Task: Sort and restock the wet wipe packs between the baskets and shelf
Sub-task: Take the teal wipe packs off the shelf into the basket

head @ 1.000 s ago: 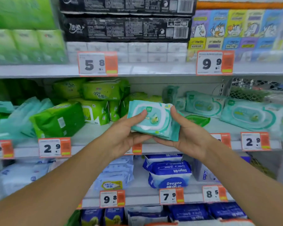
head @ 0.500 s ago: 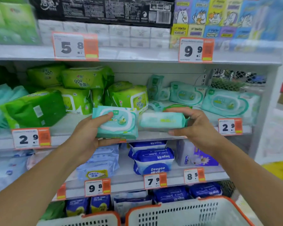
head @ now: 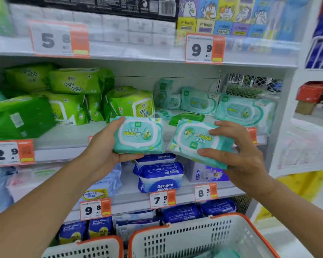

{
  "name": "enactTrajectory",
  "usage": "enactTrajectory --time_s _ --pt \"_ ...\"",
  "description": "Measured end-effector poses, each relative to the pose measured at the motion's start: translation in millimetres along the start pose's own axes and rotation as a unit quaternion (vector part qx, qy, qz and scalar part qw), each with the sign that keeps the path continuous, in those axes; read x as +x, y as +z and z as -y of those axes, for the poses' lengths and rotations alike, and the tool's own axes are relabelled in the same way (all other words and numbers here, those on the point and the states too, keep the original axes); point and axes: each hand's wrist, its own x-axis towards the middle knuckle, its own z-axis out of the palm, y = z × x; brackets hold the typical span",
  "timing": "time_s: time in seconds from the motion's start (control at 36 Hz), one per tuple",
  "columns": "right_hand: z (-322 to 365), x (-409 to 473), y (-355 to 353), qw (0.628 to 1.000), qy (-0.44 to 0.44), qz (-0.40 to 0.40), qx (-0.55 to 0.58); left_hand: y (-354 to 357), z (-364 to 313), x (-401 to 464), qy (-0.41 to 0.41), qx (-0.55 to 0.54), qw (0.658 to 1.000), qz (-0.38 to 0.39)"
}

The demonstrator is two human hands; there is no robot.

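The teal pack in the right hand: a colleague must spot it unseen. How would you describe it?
Start at the middle shelf with the 2.9 price tags. In front of it two hands each hold a teal wet wipe pack. The right hand grips the right pack, which is tilted with its print upside down, unlike the upright left pack.

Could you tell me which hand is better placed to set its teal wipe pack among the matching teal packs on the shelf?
Probably the right hand: its pack sits just before the shelved teal packs.
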Motion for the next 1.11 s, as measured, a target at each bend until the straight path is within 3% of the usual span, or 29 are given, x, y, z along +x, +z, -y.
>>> enactTrajectory --time_s 0.14,0.31,0.53,0.69,0.78,0.83,0.89,0.94,0.97,1.0,1.08,1.11 --pt "-3.3 -18.3 -17.9 0.998 0.036 0.003 0.050 20.0 7.7 0.2 -0.015 0.024 0.999 0.022" --pt "-5.1 -32.8 -37.8 0.998 0.045 0.024 0.029 41.6 24.5 0.3 -0.032 0.044 0.997 0.047" --pt "5.1 -53.1 -45.6 0.979 -0.089 -0.020 -0.180 59.2 48.8 -1.5 -0.079 0.005 0.996 0.041" --pt "8.7 -66.9 -36.5 0.976 -0.080 -0.030 -0.202 69.6 58.8 -2.8 -0.106 -0.029 0.993 0.052" --pt "5.4 -69.6 -39.3 0.983 -0.060 0.045 -0.165 69.2 61.9 0.5 -0.137 0.017 0.988 0.070" --pt "2.3 -69.0 -41.9 0.981 -0.014 0.161 -0.105 66.2 66.7 0.7 -0.171 0.095 0.976 0.098" --pt "3.4 -67.7 -39.8 0.942 0.088 0.325 -0.020 61.6 75.0 -2.7 -0.214 0.182 0.947 0.155" --pt "2.9 -71.0 -30.2 0.862 0.191 0.466 0.061 59.9 85.0 -4.7 -0.230 0.250 0.914 0.222" --pt "1.4 -74.0 -23.3 0.835 0.226 0.492 0.097 61.5 87.7 -3.8 -0.216 0.274 0.907 0.237" --pt "-0.4 -74.5 -17.2 0.831 0.250 0.482 0.120 65.9 85.7 -1.8 -0.184 0.291 0.909 0.234" --pt "-16.0 -56.9 -6.6 0.882 0.314 0.324 0.136 83.4 59.6 16.7 0.018 0.293 0.946 0.138" --pt "-21.7 -44.2 -5.4 0.889 0.346 0.259 0.149 87.4 44.8 26.4 0.124 0.312 0.936 0.107"
